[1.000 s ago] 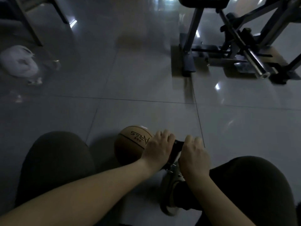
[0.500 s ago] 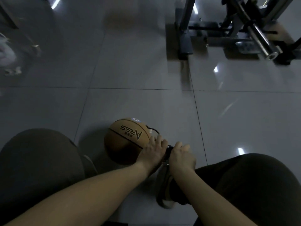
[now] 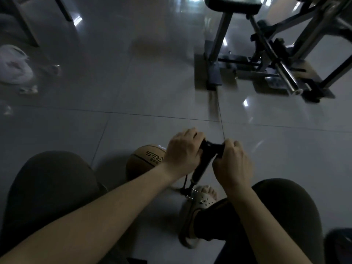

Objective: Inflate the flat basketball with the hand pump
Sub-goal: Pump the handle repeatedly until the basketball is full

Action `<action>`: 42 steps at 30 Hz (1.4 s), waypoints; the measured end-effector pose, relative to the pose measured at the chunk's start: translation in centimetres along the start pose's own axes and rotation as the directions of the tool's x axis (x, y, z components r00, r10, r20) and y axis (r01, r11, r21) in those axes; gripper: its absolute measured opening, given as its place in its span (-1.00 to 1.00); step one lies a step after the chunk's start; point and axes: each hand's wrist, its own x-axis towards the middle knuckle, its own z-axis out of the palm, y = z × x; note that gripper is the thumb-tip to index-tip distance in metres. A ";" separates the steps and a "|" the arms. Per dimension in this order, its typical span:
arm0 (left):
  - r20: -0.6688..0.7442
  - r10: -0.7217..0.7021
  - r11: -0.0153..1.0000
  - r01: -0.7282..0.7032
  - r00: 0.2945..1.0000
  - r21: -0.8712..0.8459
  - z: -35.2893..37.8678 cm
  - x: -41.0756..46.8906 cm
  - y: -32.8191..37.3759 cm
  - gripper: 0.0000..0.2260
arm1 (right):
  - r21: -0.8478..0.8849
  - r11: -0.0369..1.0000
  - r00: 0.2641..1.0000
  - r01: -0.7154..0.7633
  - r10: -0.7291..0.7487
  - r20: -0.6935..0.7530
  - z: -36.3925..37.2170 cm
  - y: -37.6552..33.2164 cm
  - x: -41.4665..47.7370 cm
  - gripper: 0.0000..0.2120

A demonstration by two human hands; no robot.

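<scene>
Dim indoor view, looking down from a seated person's head onto a glossy grey tiled floor (image 3: 133,92).

At 9 o'clock, near the left edge, a crumpled white plastic bag (image 3: 14,66) lies on the floor, blurred. At 7 o'clock the person's left knee (image 3: 47,187), in dark fabric, fills the lower left corner, and a bare forearm runs from there up toward the centre.

Just below the centre, at 6 o'clock, the tan basketball (image 3: 144,161) rests on the floor between the knees. Dark lettering shows on its top, and its right side is hidden behind the left wrist.

The left hand (image 3: 182,151) is curled tight around the left end of the hand pump's black T-handle (image 3: 211,146). Below the handle the dark pump barrel (image 3: 200,168) slants down toward 6 o'clock, with a thin black hose (image 3: 185,180) hanging beside it. Where the hose meets the ball cannot be seen.

The right hand (image 3: 232,164) is wrapped around the right end of the same handle, knuckles up, level with the left.

At 5 o'clock a foot in a pale clog (image 3: 202,199) sits at the pump's base; whether it stands on the footrest cannot be told. The right knee rises beyond it.

At 1 to 2 o'clock, well apart from the hands, stands a metal exercise machine (image 3: 219,44) with a chrome bar (image 3: 285,77) pointing toward the viewer.
</scene>
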 end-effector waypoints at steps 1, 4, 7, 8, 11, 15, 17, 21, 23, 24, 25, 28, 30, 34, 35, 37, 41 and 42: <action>-0.024 0.000 1.000 0.000 1.000 0.003 -0.3 -0.1 0.0 -0.88 | -0.019 1.000 1.000 0.007 -0.007 -0.015 -0.5 -0.4 0.0 -0.92; -0.014 -0.035 0.999 0.036 0.999 0.016 1.2 -2.4 -0.5 -0.85 | -0.109 0.994 1.000 0.001 0.000 0.014 1.1 -1.3 -1.2 -0.94; 0.019 -0.044 0.997 0.043 0.999 0.065 4.0 -4.8 -1.3 -0.85 | -0.141 0.990 0.992 -0.027 0.045 0.122 3.8 -0.9 -2.7 -0.86; 0.028 -0.036 0.997 0.035 0.999 0.066 4.8 -5.1 -1.5 -0.88 | -0.164 0.986 0.986 -0.040 0.066 0.154 4.4 -0.7 -2.9 -0.85; 0.055 0.007 0.998 -0.010 0.998 0.059 7.0 -5.6 -1.9 -0.92 | -0.231 0.971 0.963 -0.064 0.121 0.240 5.6 0.3 -3.2 -0.85; 0.141 -0.013 0.999 0.008 0.990 0.034 10.5 -6.3 -2.6 -0.92 | -0.291 0.955 0.913 -0.056 0.167 0.372 7.6 1.1 -2.5 -0.89; 0.197 -0.021 1.000 0.016 0.980 0.025 11.8 -6.3 -3.1 -0.89 | -0.307 0.950 0.883 -0.049 0.185 0.431 8.9 1.4 -2.0 -0.85; 0.310 -0.020 0.996 -0.009 0.951 0.091 13.6 -7.0 -3.6 -0.81 | -0.324 0.941 0.803 -0.102 0.270 0.531 10.9 1.6 -1.5 -0.76; 0.351 -0.061 0.992 0.018 0.934 0.123 13.7 -7.3 -3.6 -0.83 | -0.331 0.938 0.778 -0.107 0.286 0.559 11.6 1.5 -1.3 -0.74; 0.368 -0.076 0.990 0.026 0.927 0.140 13.6 -7.2 -3.4 -0.86 | -0.332 0.937 0.771 -0.106 0.288 0.568 11.7 1.6 -1.2 -0.73; 0.390 -0.087 0.988 0.029 0.917 0.152 13.3 -7.1 -3.3 -0.88 | -0.325 0.940 0.763 -0.105 0.285 0.580 11.4 1.5 -1.1 -0.73; 0.456 -0.096 0.989 0.034 0.885 0.143 11.3 -6.7 -2.6 -0.88 | -0.293 0.953 0.740 -0.085 0.257 0.622 9.6 1.4 -1.1 -0.69; 0.479 -0.071 0.990 0.004 0.875 0.138 9.7 -6.4 -2.6 -0.86 | -0.269 0.962 0.723 -0.044 0.217 0.656 8.1 1.2 -1.3 -0.64; 0.420 -0.044 0.995 0.002 0.906 0.099 5.7 -4.3 -2.8 -0.86 | -0.201 0.978 0.818 -0.057 0.161 0.553 4.6 -0.1 -0.9 -0.74; 0.381 -0.050 0.996 0.019 0.923 0.083 4.7 -3.2 -2.7 -0.85 | -0.192 0.979 0.846 -0.068 0.158 0.509 3.4 -0.6 -0.2 -0.79; 0.310 -0.039 0.997 0.015 0.950 0.077 2.6 -1.0 -2.4 -0.85 | -0.193 0.979 0.890 -0.072 0.150 0.430 0.8 -1.5 1.4 -0.87; 0.196 0.016 0.981 -0.053 0.980 0.186 0.1 0.0 -1.1 -0.96 | -0.206 0.976 0.940 -0.069 0.132 0.313 -1.4 -2.4 1.7 -0.90; 0.200 0.006 0.972 -0.053 0.980 0.228 0.3 -0.7 -0.7 -0.95 | -0.211 0.975 0.946 -0.070 0.132 0.296 -0.6 -2.4 1.0 -0.91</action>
